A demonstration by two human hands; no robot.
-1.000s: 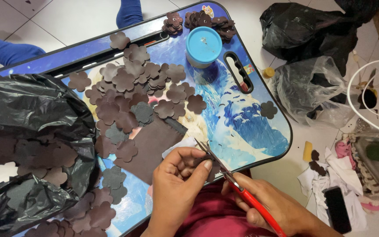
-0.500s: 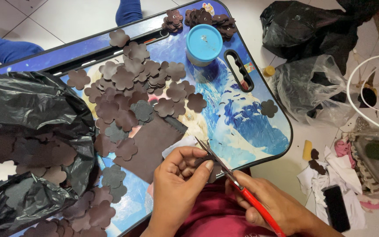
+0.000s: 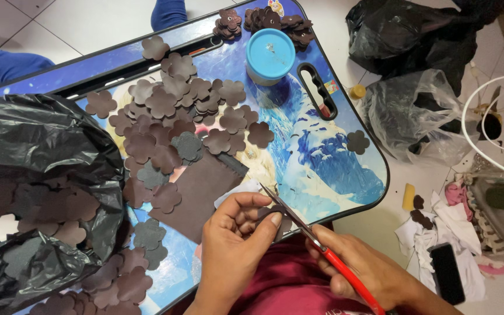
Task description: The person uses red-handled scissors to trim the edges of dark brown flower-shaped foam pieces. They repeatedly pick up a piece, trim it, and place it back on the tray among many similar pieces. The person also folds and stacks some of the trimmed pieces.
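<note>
- Head view, far left: a black plastic bag [image 3: 42,151] lies open over the left end of the table [image 3: 345,186], with brown flower cut-outs inside it.
- Middle of the table: a heap of brown flower shapes [image 3: 170,111], a flat brown sheet [image 3: 196,189] just near of them, and a blue round lidded tub [image 3: 270,56] further off.
- Near centre: the left hand [image 3: 234,245] is curled, fingers and thumb pinched on a small brown piece [image 3: 279,214] held over the table's near edge.
- The piece sits right of the left hand and directly at the scissor tips.
- Near right: the right hand [image 3: 363,268] is closed around the red-handled scissors [image 3: 316,245]; their long axis runs from near right up to far left, blades slightly parted at the piece.
</note>
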